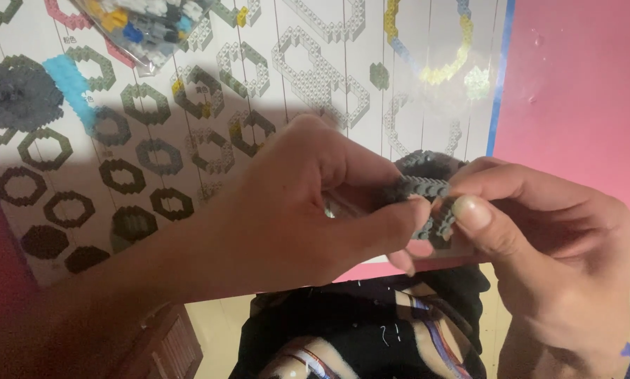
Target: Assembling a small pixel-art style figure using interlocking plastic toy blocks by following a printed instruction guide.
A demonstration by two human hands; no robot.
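Both of my hands hold one small grey brick assembly (427, 193) at the centre right, above a printed instruction sheet (210, 105). My left hand (308, 210) pinches its left end between thumb and fingers. My right hand (546, 245) grips its right end with thumb and forefinger. The assembly looks like a curved ring of tiny grey bricks, and my fingers hide much of it.
The instruction sheet shows rings of grey, yellow and blue bricks and lies on a pink surface (581, 84). A clear bag of mixed small bricks (143, 24) rests at the sheet's top left. Dark patterned fabric (371, 330) lies below my hands.
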